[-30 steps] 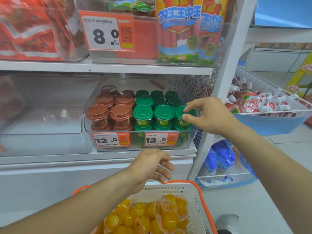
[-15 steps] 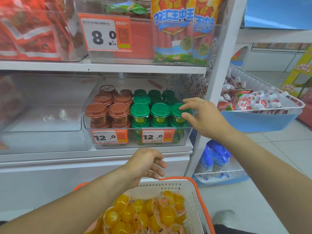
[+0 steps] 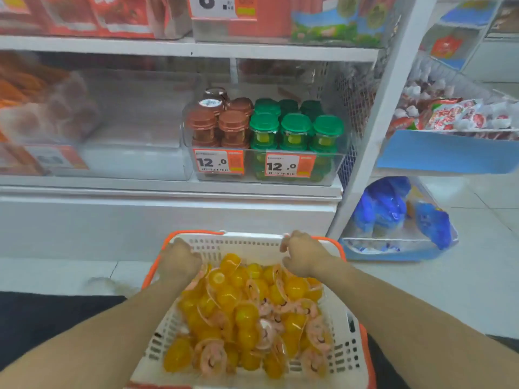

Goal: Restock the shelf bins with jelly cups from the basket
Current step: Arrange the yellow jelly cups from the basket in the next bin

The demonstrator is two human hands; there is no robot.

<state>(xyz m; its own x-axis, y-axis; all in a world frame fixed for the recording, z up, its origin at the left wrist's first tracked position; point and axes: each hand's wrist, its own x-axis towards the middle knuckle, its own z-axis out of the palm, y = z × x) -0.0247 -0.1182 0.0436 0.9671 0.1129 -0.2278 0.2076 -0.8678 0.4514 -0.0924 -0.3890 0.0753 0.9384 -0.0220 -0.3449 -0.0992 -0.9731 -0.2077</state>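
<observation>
A shop aisle with white shelves (image 3: 168,49) fills the head view, pale floor tiles to the right. On the middle shelf a clear bin (image 3: 331,169) holds brown-lidded and green-lidded jars (image 3: 295,127) behind two price tags; the bin (image 3: 134,161) to its left looks largely bare, though glare blurs it. Near the camera sits the basket (image 3: 252,242), white with an orange rim, heaped with yellow jelly cups (image 3: 247,313). Both hands are at its far edge: the left hand (image 3: 179,259) curls over the far-left corner, the right hand (image 3: 303,255) hooks its fingers on the far rim (neither holds a cup). The step in hand appears to be shifting the basket. Best to keep it level so the loose heap does not spill, and set it close under the bare bin before scooping.
</observation>
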